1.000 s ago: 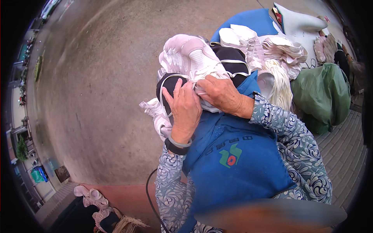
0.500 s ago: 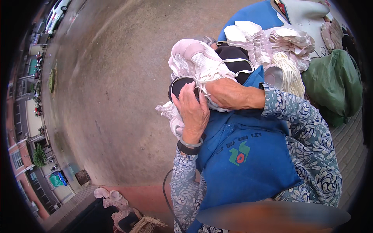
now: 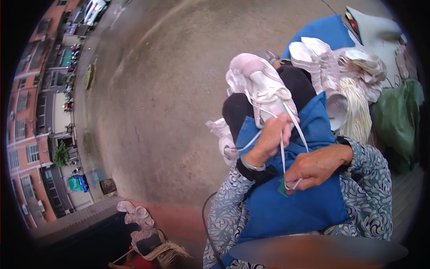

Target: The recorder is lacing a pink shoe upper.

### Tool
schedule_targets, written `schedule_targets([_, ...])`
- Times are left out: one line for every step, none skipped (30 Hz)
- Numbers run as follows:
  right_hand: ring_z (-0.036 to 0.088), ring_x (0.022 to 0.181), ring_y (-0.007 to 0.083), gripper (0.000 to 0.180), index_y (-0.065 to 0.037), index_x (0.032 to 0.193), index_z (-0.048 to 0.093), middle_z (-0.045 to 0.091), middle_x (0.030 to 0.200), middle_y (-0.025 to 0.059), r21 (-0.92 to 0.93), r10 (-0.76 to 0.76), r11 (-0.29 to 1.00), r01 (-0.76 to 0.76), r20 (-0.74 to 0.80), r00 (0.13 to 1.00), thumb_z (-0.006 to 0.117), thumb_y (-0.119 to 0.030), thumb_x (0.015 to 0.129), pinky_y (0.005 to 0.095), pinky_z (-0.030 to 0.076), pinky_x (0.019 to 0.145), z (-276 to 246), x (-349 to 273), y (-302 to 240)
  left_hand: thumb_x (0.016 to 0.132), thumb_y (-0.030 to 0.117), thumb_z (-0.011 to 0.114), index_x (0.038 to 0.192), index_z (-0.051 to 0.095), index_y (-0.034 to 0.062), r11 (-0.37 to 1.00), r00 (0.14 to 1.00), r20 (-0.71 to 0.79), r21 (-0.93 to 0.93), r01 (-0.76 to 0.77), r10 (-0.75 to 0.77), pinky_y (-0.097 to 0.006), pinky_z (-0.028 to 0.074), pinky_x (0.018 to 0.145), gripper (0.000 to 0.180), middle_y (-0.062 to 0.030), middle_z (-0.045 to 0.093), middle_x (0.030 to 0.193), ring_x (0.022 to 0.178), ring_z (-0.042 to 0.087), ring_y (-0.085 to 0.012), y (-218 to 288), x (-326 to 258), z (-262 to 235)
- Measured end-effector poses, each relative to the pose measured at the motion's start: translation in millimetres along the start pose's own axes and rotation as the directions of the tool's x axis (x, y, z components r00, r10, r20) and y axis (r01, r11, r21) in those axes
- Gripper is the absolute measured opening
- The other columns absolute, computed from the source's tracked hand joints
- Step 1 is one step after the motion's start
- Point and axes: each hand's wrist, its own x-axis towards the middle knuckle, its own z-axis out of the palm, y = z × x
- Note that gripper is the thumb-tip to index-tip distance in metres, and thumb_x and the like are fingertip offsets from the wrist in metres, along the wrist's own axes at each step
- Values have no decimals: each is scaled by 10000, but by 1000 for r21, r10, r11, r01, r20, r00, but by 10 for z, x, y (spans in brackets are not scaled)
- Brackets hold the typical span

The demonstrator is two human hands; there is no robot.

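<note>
A pale pink and white shoe upper (image 3: 264, 87), laced with a white shoelace, rests across my dark-clad knees. The shoelace (image 3: 301, 130) runs taut from the upper toward my lap. My right hand (image 3: 316, 168) is closed on it, low over the blue apron (image 3: 295, 206), with a small loop round the fingers. At the upper's near end, my left hand (image 3: 272, 136) is closed round a strand of the same lace. Another strand curves out beside the left wrist. The fingertips of my left hand are partly hidden.
On the right lie stacked pale uppers (image 3: 316, 58), a bundle of cream laces (image 3: 356, 107) and a green bag (image 3: 398, 121). Another upper (image 3: 224, 139) hangs beside my left knee. At lower left, a person's red sleeve (image 3: 143, 262) shows near more uppers and laces.
My right hand has moved from the shoe upper back toward my lap, drawing the shoelace out. My left hand has left the wide lace loop and closed near the upper. The view has shifted left.
</note>
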Motion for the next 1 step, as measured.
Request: schedule_targets([660,855,281,133,-35,878,587,674,879,146,7,38,999,-38,-6,999,586,-163,911,371,496,755,-83,-125,-61,1022,402,377,1160,543,-61,998,998,-31,47,-47,49,-226,513,537,510,-110,675,764,577,630,-141,187,-8,-131])
